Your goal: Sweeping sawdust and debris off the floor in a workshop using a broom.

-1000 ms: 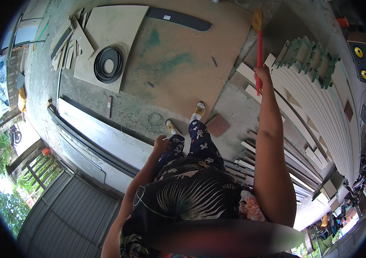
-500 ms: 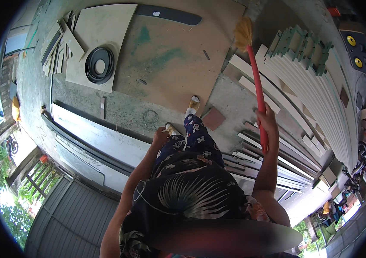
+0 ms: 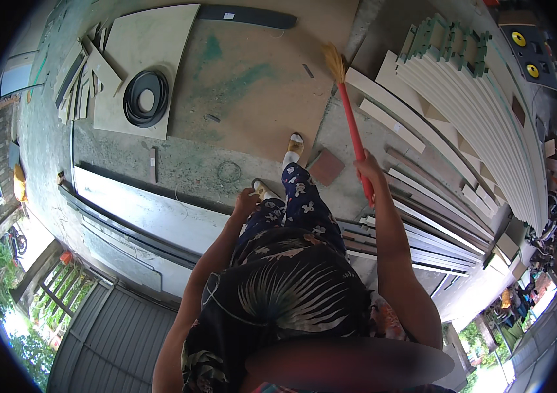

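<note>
My right hand (image 3: 369,169) is wrapped round the red handle of a broom (image 3: 352,124). The handle slants up and to the left, and its straw-yellow bristles (image 3: 335,62) are at the right edge of a large brown board (image 3: 252,114). Whether the bristles touch the surface I cannot tell. My left hand (image 3: 246,200) hangs beside my left thigh, fingers curled in, with nothing visible in it. A reddish-brown square tile (image 3: 325,167) lies on the floor between my right foot and the broom.
Long pale panels (image 3: 468,105) are stacked at the right, above several loose strips (image 3: 422,216). A coil of black edging (image 3: 146,98) rests on a pale sheet at the left. A long white panel (image 3: 141,200) lies left of my legs. Small dark scraps (image 3: 307,70) lie on the brown board.
My right hand has swung the broom leftward, bringing its bristles from the right over to the brown board's edge. My left hand stays by my thigh. The view has shifted slightly.
</note>
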{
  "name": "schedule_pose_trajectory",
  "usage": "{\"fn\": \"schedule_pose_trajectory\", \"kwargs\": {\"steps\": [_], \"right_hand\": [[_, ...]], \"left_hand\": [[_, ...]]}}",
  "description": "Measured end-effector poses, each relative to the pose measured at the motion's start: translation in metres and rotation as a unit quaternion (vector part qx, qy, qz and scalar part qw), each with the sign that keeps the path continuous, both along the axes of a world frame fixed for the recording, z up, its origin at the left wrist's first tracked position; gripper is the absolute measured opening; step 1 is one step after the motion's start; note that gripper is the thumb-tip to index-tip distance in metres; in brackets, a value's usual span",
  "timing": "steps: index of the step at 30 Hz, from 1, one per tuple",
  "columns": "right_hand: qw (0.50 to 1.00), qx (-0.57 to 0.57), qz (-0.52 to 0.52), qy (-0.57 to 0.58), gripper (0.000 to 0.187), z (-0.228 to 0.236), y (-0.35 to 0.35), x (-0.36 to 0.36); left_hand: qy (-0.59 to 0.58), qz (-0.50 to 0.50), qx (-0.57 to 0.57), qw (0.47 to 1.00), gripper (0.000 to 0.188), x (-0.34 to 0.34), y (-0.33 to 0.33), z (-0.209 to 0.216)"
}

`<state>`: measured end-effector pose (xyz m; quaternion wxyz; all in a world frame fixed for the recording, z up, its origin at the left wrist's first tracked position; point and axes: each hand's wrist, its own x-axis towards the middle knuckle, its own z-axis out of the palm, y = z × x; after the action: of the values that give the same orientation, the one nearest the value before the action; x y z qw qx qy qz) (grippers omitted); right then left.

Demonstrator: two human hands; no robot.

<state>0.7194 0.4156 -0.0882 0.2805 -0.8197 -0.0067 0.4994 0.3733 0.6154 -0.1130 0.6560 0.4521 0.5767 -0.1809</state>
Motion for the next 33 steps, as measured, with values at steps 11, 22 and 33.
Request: {"fn": "schedule_pose_trajectory", "kwargs": {"steps": [11, 22, 33], "right_hand": [[0.997, 0.032, -0.011, -0.067, 0.038, 0.116, -0.057, -0.098], [0.997, -0.042, 0.043, -0.052, 0.030, -0.018, -0.064, -0.149], [0.998, 0.003, 0.000, -0.069, 0.030, 0.090, -0.142, -0.184]], "left_hand": [[-0.172, -0.021, -0.075, 0.982, 0.032, 0.039, -0.034, 0.059], [-0.184, -0.137, -0.107, 0.967, 0.032, 0.035, -0.079, 0.067], [-0.242, -0.226, -0.172, 0.928, 0.022, 0.045, -0.168, 0.092]]}}
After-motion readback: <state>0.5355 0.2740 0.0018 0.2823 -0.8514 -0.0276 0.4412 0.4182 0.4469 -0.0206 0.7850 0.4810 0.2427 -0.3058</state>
